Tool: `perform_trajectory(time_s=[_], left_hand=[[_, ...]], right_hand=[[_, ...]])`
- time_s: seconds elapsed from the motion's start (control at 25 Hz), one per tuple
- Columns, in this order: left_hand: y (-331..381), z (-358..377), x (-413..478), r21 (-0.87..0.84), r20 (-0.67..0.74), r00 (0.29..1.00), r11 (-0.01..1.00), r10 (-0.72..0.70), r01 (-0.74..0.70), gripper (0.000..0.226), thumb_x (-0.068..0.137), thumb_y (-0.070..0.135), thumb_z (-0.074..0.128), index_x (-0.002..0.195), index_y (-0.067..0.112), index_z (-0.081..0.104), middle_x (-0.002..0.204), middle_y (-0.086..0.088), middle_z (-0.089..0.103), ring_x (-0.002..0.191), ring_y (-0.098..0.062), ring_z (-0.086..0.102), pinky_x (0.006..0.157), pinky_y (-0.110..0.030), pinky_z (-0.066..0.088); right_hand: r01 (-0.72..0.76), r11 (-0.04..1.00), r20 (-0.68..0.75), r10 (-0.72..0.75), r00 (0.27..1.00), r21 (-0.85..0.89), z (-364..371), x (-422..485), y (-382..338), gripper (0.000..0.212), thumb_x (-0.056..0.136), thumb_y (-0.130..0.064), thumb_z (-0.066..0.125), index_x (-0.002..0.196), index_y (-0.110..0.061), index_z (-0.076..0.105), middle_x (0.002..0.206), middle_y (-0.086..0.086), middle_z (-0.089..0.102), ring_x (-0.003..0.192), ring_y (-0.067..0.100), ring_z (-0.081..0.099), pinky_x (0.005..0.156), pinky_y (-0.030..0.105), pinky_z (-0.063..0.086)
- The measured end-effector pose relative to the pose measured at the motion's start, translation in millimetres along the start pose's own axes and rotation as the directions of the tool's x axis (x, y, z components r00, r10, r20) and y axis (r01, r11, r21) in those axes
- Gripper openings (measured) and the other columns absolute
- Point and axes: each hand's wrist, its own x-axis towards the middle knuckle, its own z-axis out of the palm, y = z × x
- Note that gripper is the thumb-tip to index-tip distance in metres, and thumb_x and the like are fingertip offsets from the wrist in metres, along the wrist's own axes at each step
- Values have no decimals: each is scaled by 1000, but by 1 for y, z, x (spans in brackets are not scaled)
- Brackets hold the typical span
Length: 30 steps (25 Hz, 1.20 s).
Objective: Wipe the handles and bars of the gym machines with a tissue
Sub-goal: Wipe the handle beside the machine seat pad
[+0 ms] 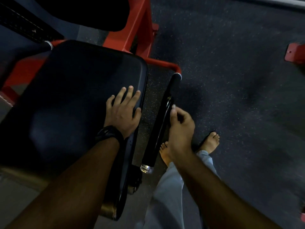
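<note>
A black foam-covered handle [158, 129] with silver end caps runs diagonally beside the seat, with a glossy black metal strip along it. My right hand [180, 128] is at the handle's right side near its middle, fingers curled and thumb tip touching the bar. No tissue shows plainly in that hand. My left hand [123, 111] lies flat with spread fingers on the right edge of the black padded seat [71, 100]. A dark watch sits on the left wrist.
The machine's red steel frame [140, 38] rises behind the seat, and another black pad [82, 12] is at the top. A red bracket [295, 53] sits on the dark speckled rubber floor at right. My feet in sandals [209, 142] stand just right of the handle.
</note>
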Motion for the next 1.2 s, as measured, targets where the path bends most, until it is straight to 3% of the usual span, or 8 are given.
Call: perform_trajectory(time_s=[0.12,0.32,0.44,0.64,0.76,0.88,0.96,1.2], left_hand=[[0,1,0,5,-9,1000,1000,3,-3,58,95,36,48,151,24,35,160,-2,29,148,-22,21,115,-53,21],[-1,1,1,17,-11,1000,1000,1,0,60,93,40,39,151,24,36,159,-2,30,147,-22,22,114,-52,22],[-2,2,0,33,-4,1000,999,-1,1,59,95,39,43,151,26,34,160,0,29,148,-21,20,115,-51,21],[-2,1,0,24,0,1000,1000,-4,4,58,96,40,44,152,27,32,161,2,25,148,-19,19,116,-50,19],[-4,1,0,17,6,1000,1000,1,-1,58,96,41,40,152,27,32,162,2,24,148,-19,18,116,-50,19],[-5,-1,0,1,5,1000,1000,-3,3,60,94,43,32,152,27,33,161,1,25,148,-20,19,116,-50,19],[-5,0,0,-19,3,1000,1000,1,-1,61,93,43,29,151,27,33,161,1,25,148,-20,20,116,-50,19],[-5,1,0,-32,-23,1000,999,4,-5,59,94,42,31,151,26,34,160,1,27,148,-19,21,115,-49,20]], right_hand=[[425,825,50,-440,897,-371,-4,-12,6,13,97,-10,60,103,-20,65,108,-5,63,99,-2,60,86,10,46],[694,456,421,-565,709,-557,-19,-11,17,23,98,-18,50,113,-12,67,118,3,59,111,8,51,96,19,43],[803,369,637,-488,596,-469,-32,8,-4,29,99,-20,49,117,-7,66,119,7,60,113,4,48,95,26,48],[949,-291,991,-77,106,-124,-36,16,-27,41,80,-12,65,121,-6,65,122,17,61,115,28,45,81,36,55],[968,-211,985,80,154,-135,-10,29,-54,29,88,-11,61,117,-11,67,119,14,60,108,29,53,82,42,56],[963,-201,914,397,-88,180,-2,12,-56,37,94,-11,41,123,-9,63,129,13,55,118,27,50,95,38,49],[918,-301,877,472,-92,258,11,31,-69,40,97,-13,42,135,-12,53,143,12,46,133,27,41,109,37,40],[883,-451,809,563,170,128,45,76,-97,39,95,-14,46,133,-20,54,132,5,54,125,23,48,106,38,43]])
